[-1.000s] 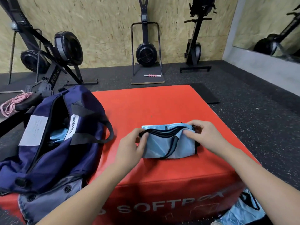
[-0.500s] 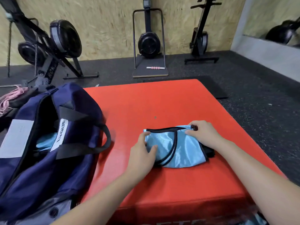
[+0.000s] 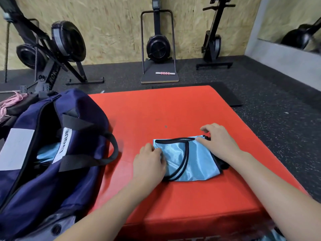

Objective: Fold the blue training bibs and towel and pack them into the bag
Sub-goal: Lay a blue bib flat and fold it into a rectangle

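A folded light-blue bib (image 3: 194, 160) with black trim lies on the red soft box (image 3: 173, 110). My left hand (image 3: 149, 164) rests on its left edge, fingers lying over the cloth. My right hand (image 3: 218, 141) presses on its far right corner with spread fingers. The navy duffel bag (image 3: 57, 153) stands unzipped on the left of the box, with light-blue cloth (image 3: 46, 152) showing inside it.
Rowing and ski machines stand along the wooden back wall. A pink roller (image 3: 165, 73) lies on a board on the dark rubber floor. A pink rope (image 3: 12, 100) lies at far left. More light-blue cloth (image 3: 278, 236) shows on the floor at bottom right.
The bib went from being held up at its top edge to lying flat on the box. Both hands now press on it instead of pinching it.
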`<control>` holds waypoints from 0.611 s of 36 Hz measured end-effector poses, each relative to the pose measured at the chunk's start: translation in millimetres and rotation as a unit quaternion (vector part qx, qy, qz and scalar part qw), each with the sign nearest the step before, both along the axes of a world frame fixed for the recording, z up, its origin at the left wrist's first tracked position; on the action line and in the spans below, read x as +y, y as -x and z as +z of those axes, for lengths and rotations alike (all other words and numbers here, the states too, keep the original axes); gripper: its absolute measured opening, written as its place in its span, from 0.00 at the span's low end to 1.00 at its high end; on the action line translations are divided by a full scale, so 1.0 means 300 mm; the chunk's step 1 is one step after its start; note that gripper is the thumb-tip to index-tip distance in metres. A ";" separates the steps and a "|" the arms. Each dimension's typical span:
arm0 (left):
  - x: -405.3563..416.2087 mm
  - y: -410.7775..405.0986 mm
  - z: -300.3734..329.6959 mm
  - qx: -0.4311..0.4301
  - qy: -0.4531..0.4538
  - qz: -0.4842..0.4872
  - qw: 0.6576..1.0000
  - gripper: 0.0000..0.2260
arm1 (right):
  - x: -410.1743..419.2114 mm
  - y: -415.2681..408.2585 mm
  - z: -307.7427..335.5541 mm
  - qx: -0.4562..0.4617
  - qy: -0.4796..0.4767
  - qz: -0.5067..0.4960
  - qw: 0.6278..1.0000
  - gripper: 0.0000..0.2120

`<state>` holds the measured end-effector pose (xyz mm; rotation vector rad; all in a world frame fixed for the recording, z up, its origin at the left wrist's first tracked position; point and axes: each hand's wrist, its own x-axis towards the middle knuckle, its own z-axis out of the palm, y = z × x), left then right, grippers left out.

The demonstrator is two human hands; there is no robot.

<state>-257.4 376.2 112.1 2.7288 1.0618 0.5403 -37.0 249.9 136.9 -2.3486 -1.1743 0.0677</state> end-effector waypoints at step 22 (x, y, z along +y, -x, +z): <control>0.065 0.073 -0.023 0.016 -0.008 -0.067 0.998 0.10 | -0.107 0.118 -0.066 0.019 0.063 0.038 0.997 0.08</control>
